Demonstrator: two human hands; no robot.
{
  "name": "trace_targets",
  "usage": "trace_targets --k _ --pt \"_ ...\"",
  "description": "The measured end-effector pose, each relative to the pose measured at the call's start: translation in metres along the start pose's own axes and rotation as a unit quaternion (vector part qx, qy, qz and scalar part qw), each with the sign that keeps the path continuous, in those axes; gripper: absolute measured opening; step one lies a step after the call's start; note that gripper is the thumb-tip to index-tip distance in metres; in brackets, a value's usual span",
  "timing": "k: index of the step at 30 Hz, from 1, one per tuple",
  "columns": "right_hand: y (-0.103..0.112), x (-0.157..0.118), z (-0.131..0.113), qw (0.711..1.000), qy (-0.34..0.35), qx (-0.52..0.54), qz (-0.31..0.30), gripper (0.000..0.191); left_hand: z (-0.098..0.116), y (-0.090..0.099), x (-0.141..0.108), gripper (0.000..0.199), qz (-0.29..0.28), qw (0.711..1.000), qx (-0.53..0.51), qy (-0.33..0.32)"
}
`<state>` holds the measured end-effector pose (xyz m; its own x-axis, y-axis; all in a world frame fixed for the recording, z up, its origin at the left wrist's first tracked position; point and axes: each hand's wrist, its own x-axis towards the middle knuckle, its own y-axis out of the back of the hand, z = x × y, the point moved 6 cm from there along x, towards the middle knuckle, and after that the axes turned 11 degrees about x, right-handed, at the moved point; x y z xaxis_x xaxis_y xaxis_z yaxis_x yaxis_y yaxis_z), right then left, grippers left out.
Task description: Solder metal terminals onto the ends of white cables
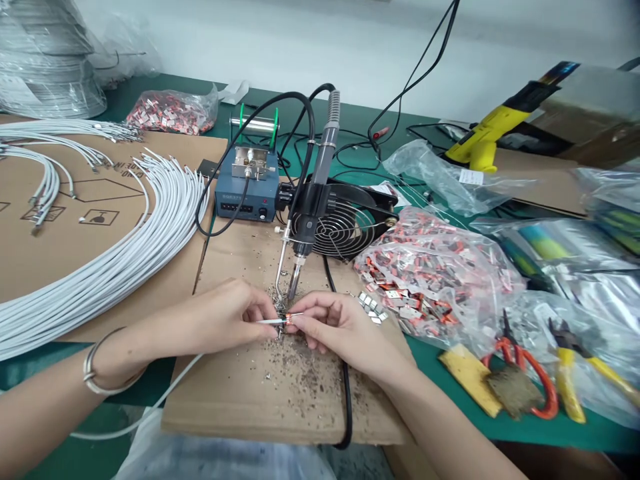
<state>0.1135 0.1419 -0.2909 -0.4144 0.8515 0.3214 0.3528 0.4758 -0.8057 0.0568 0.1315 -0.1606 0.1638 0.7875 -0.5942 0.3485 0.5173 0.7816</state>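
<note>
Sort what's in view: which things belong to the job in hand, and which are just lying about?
Apparently in use:
- white cable, in the left hand
- small orange piece, in the right hand
- soldering iron

Seemingly lying about:
- yellow-handled cutters
- red-handled tool
- yellow-and-black tool

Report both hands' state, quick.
Left hand: closed, holding the white cable near its end.
Right hand: closed, fingers pinching the small orange part at the cable's tip.
</note>
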Motion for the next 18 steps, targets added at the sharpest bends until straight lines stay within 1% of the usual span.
trace_targets --k 4,6,12,16,18 --pt "-0.001 -0.001 0.0 1.0 0.011 0.009 0.001 0.026 -0.001 -0.006 0.001 0.032 -0.029 0.998 -0.047 0.035" --pt "-0.002 -0.001 0.0 1.0 0.019 0.017 -0.005 0.023 -0.001 -0.004 0.0 0.033 -0.031 0.998 -0.034 0.043" --pt "-0.001 0.001 0.0 0.999 0.014 0.039 -0.002 0.022 0.003 0.005 0.0 0.028 0.03 0.998 0.028 0.042" --pt "0.0 0.0 0.002 0.998 0.001 0.059 0.009 0.021 0.004 0.008 0.001 0.025 0.068 0.996 0.057 0.016" --pt "0.0 0.0 0.002 0.997 0.005 0.073 0.008 0.019 0.003 0.008 0.001 0.025 0.081 0.995 0.066 0.004"
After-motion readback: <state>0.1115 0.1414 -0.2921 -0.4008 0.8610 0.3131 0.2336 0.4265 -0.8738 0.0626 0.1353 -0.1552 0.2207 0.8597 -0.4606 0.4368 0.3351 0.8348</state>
